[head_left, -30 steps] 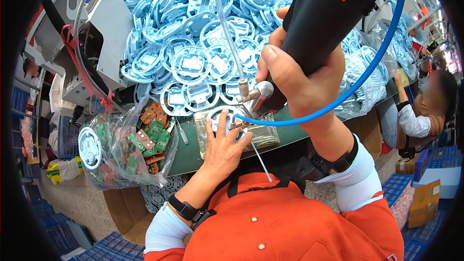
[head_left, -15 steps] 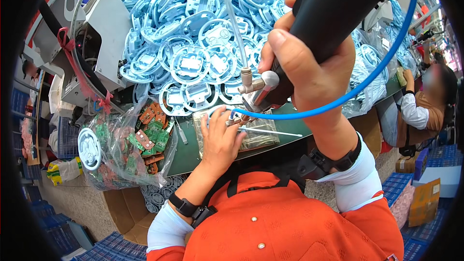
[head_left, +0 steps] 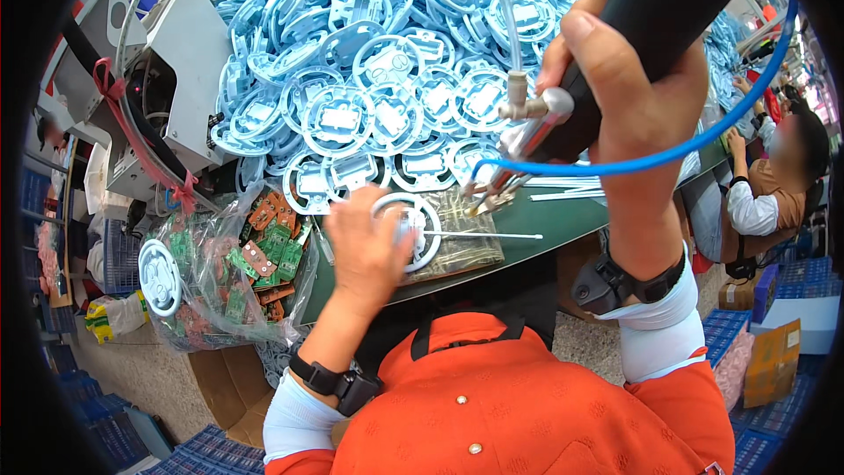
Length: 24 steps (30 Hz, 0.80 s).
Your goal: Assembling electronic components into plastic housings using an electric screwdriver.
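Observation:
In my raised right hand [head_left: 642, 88] is a black handheld power screwdriver [head_left: 651, 18], its metal tip [head_left: 497, 198] angled down to the left. A blue air hose [head_left: 633, 163] and a clear tube [head_left: 505, 13] join its metal fittings. My left hand [head_left: 365, 251], slightly blurred, grips the left side of a light blue ring-shaped plastic part [head_left: 428, 251], with the thumb over it. A thin white rod [head_left: 492, 235] sticks out from that part to the right. Beneath lies a tape-covered flat block [head_left: 466, 255]. The screwdriver tip is apart from the part, up and right of it.
A large heap of similar light blue plastic parts [head_left: 352, 62] covers the back of the green table [head_left: 563, 222]. To the left, a clear bag [head_left: 211, 255] holds green and orange circuit boards [head_left: 277, 246], beside a grey machine [head_left: 176, 79]. A co-worker [head_left: 778, 180] sits at far right.
The screwdriver has lifted up and right, off the plastic part. My left hand has shifted a little left and down, and the ring is now more exposed.

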Each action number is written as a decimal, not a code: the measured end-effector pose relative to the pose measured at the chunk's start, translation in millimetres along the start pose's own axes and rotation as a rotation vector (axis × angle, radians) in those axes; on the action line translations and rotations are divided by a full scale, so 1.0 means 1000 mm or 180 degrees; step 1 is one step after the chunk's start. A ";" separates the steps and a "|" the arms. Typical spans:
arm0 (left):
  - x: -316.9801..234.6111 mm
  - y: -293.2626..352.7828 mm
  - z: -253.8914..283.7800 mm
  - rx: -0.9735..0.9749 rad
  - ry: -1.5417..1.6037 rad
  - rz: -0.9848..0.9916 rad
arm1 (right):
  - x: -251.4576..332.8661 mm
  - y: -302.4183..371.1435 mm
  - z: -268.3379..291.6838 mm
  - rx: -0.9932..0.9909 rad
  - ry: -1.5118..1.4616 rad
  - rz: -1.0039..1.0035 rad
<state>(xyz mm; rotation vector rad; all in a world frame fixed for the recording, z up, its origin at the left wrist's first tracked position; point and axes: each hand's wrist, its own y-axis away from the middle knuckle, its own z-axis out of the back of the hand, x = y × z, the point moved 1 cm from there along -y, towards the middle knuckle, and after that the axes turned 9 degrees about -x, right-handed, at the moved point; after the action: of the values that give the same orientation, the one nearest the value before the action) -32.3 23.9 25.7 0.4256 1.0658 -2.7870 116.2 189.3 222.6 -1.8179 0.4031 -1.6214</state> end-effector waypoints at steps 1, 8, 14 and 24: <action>-0.009 0.006 -0.004 0.0358 0.0305 -0.0177 | -0.002 0.006 -0.007 -0.0021 -0.0431 -0.0183; -0.023 0.028 -0.020 0.0740 0.0124 -0.0375 | -0.031 0.028 -0.022 0.0299 -0.1187 -0.0272; -0.023 0.029 -0.020 0.0587 0.0305 -0.0387 | -0.032 0.043 -0.033 0.0177 -0.1237 -0.0404; -0.023 0.025 -0.020 0.0648 0.0431 -0.0347 | -0.036 0.050 -0.028 0.0169 -0.0309 -0.0022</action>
<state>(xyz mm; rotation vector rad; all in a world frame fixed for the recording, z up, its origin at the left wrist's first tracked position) -1.0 18.9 2.3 0.6039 0.8557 -3.0152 92.3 167.1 163.5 -1.8513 0.3077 -1.5273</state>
